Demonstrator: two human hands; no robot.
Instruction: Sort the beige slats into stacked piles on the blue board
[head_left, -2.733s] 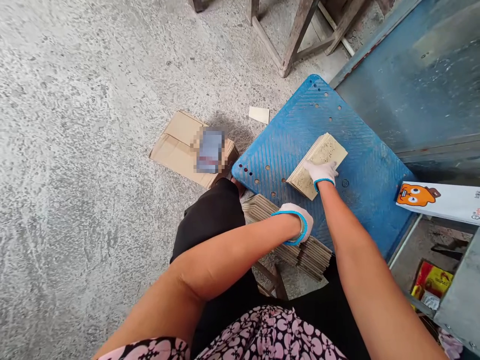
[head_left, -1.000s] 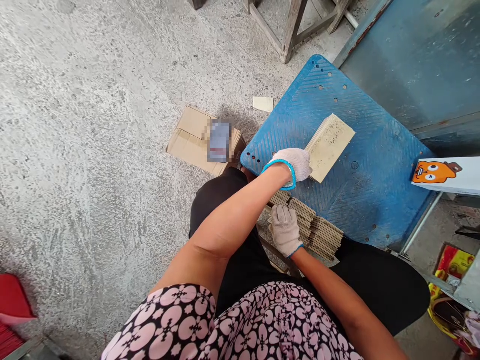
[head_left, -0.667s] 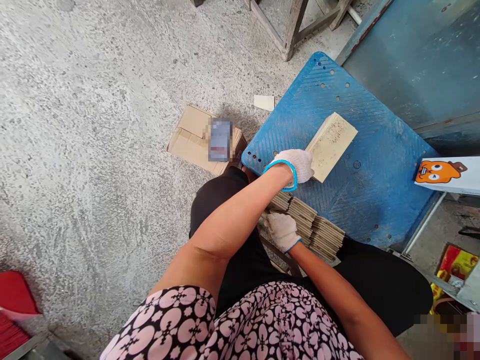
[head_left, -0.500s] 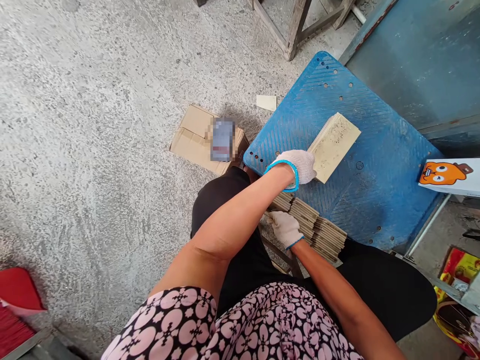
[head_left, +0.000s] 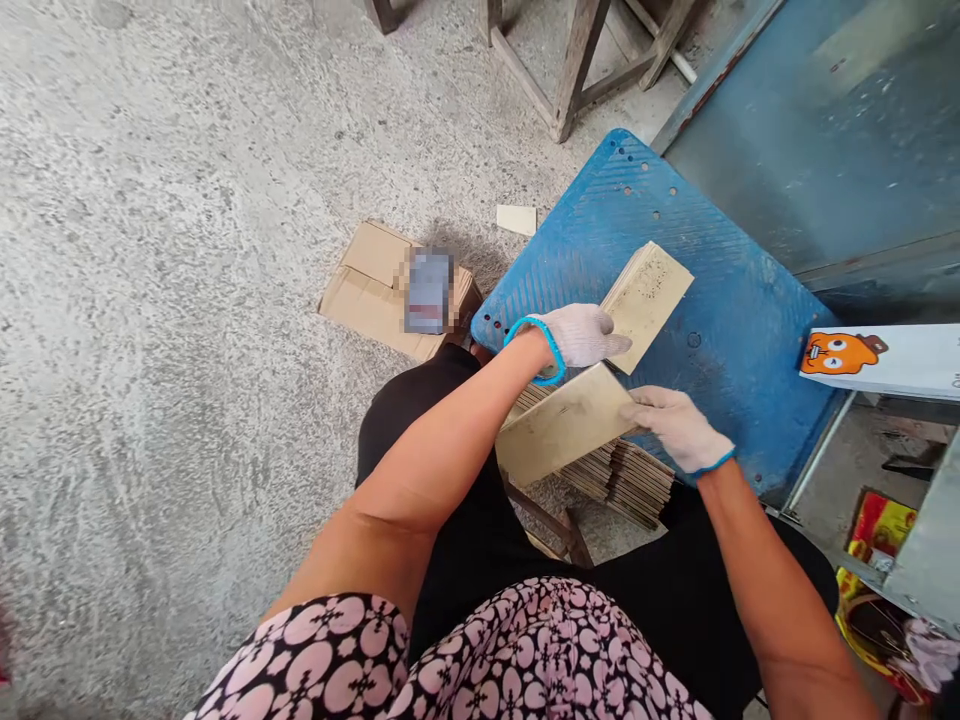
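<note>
Right hand (head_left: 675, 425) pinching cardboard sheet (head_left: 562, 425) above lap pile (head_left: 630, 480); left hand (head_left: 581, 335) flat, unclenched, on stack (head_left: 645, 295) on blue board (head_left: 720, 300).

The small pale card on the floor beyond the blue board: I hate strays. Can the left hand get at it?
Probably, with a lean. The left hand rests open on the pale stack, and only bare blue board and floor lie between it and the card, which lies farther out.
</note>
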